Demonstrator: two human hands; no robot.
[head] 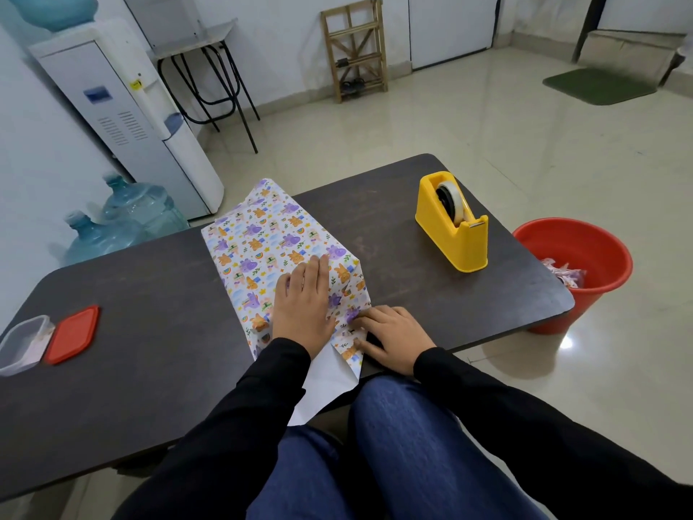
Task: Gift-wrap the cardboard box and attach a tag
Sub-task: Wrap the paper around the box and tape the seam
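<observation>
The box is hidden under patterned wrapping paper point(262, 242) with purple and orange cartoon animals; the wrapped bundle lies in the middle of the dark table point(150, 294). My left hand point(305, 302) lies flat on top of its near end, fingers straight, pressing the paper down. My right hand point(392, 337) sits at the near right corner, fingertips pushing the side flap inward against the box. A white underside flap of paper point(326, 384) hangs over the table's near edge toward my lap. No tag is visible.
A yellow tape dispenser point(455, 225) stands at the table's right rear. A clear plastic container point(20, 343) and its red lid point(73, 334) lie at the left edge. A red bucket point(573, 264) stands on the floor to the right.
</observation>
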